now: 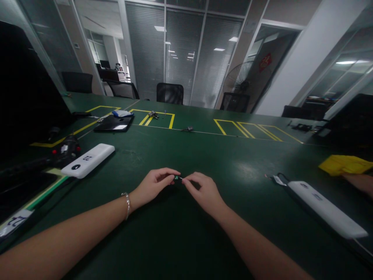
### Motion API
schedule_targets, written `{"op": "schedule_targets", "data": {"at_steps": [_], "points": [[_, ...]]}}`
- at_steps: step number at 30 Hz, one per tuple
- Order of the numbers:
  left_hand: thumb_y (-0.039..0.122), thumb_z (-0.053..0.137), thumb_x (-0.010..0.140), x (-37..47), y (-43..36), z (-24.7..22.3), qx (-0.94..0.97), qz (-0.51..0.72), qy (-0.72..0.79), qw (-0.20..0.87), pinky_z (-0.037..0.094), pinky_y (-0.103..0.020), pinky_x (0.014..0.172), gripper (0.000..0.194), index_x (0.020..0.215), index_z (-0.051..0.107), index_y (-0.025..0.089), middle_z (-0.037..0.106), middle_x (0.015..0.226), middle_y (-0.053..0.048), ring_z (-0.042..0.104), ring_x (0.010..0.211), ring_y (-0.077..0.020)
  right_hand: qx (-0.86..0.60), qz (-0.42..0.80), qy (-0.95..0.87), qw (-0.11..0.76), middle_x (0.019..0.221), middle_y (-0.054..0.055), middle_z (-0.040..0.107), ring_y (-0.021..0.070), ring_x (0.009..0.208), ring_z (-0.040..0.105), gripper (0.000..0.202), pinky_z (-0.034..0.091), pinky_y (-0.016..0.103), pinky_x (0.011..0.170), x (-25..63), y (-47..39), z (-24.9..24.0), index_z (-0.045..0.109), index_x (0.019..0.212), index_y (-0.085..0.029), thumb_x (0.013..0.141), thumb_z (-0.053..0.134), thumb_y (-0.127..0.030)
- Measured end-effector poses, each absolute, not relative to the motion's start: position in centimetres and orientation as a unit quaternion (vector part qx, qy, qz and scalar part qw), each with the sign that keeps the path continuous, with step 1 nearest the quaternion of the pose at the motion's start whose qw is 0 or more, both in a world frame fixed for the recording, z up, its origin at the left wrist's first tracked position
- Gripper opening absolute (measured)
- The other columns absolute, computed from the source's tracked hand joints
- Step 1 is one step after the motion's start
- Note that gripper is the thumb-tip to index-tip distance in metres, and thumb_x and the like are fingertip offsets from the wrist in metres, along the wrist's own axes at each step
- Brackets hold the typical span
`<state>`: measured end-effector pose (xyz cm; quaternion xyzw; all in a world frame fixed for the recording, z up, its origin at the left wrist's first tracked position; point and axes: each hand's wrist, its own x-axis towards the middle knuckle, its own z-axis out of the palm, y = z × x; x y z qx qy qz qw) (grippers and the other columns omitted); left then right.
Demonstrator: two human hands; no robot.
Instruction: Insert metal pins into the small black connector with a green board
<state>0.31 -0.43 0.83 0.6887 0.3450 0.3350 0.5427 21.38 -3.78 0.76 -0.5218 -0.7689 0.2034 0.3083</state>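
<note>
Close together above the green table, both hands meet at their fingertips. My left hand (155,184), with a bracelet at its wrist, pinches a small green piece (176,177) between thumb and fingers. From that piece a thin, pale tip (181,178) points toward my right hand (202,189). The right thumb and forefinger are closed on its end; too little shows to name it. Part of the green piece is hidden behind the left fingers.
A white power bank (89,160) marked 22 lies left, by a black device (66,151). Another white power bank (326,208) lies right, with cables. A person's hand (359,182) touches a yellow cloth-like item (346,165). Farther back are a black tablet (112,123) and small metal parts (153,114).
</note>
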Motion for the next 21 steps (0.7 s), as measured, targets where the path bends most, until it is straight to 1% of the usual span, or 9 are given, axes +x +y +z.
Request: {"op": "schedule_targets", "data": {"at_steps": [5, 10, 21], "points": [[0.022, 0.06, 0.088, 0.32, -0.42, 0.9, 0.733, 0.335, 0.327, 0.494, 0.047, -0.036, 0.091, 0.024, 0.111, 0.067, 0.022, 0.062, 0.113, -0.005, 0.059, 0.103, -0.0212, -0.523, 0.19, -0.773, 0.304, 0.083, 0.002, 0.067, 0.0179, 0.078, 0.06, 0.018, 0.045, 0.03, 0.067, 21.44, -3.73, 0.77, 0.071, 0.091, -0.023, 0.093, 0.055, -0.028], [0.023, 0.059, 0.089, 0.37, -0.4, 0.92, 0.757, 0.329, 0.348, 0.445, 0.047, -0.037, 0.09, 0.023, 0.111, 0.066, 0.022, 0.062, 0.111, -0.005, 0.059, 0.1, -0.0214, -0.524, 0.184, -0.773, 0.306, 0.084, 0.002, 0.067, 0.0178, 0.08, 0.06, 0.017, 0.045, 0.03, 0.069, 21.42, -3.71, 0.77, 0.072, 0.091, -0.023, 0.092, 0.055, -0.027], [0.02, 0.059, 0.089, 0.32, -0.46, 0.85, 0.742, 0.346, 0.33, 0.469, 0.047, -0.036, 0.089, 0.022, 0.11, 0.066, 0.021, 0.063, 0.11, -0.006, 0.06, 0.101, -0.0207, -0.524, 0.193, -0.774, 0.299, 0.085, 0.002, 0.067, 0.0178, 0.079, 0.061, 0.018, 0.046, 0.03, 0.068, 21.42, -3.65, 0.69, 0.071, 0.092, -0.023, 0.093, 0.054, -0.029]]}}
